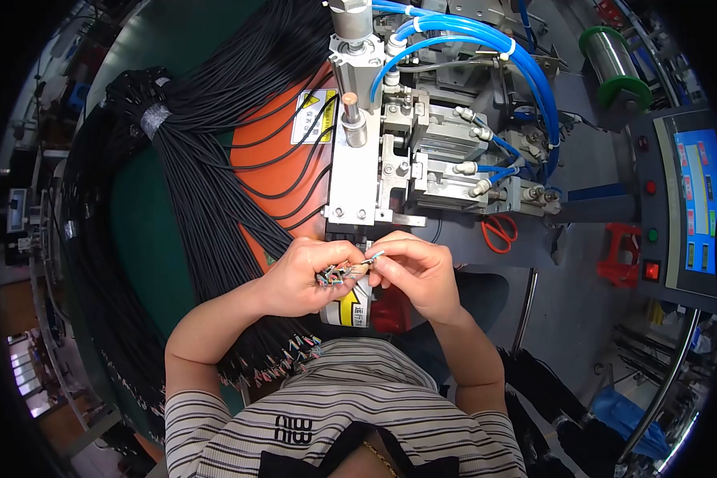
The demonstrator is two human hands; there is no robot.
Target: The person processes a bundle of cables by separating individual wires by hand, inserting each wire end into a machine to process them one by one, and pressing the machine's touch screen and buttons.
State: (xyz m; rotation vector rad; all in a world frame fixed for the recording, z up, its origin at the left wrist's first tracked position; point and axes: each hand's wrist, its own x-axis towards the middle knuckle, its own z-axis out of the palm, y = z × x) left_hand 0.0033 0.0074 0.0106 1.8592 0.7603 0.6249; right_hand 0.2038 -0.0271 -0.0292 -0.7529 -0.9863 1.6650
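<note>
My left hand (303,275) is closed round a bunch of thin coloured wire ends (334,274), which show between thumb and fingers. Beside it, touching at the fingertips, my right hand (418,275) pinches a small light-coloured wire end (377,256). Both hands are just in front of the metal press part of the machine (354,179). Black cables (207,199) lie in a thick bundle to the left, with several single ones running across the orange surface (263,163) toward the machine.
Blue air hoses (534,72) arch over metal cylinders. Red-handled scissors (499,234) lie right of my hands. A control panel with a lit screen (699,199) stands at the right, below a solder wire spool (611,60). More cable ends (283,366) hang near my lap.
</note>
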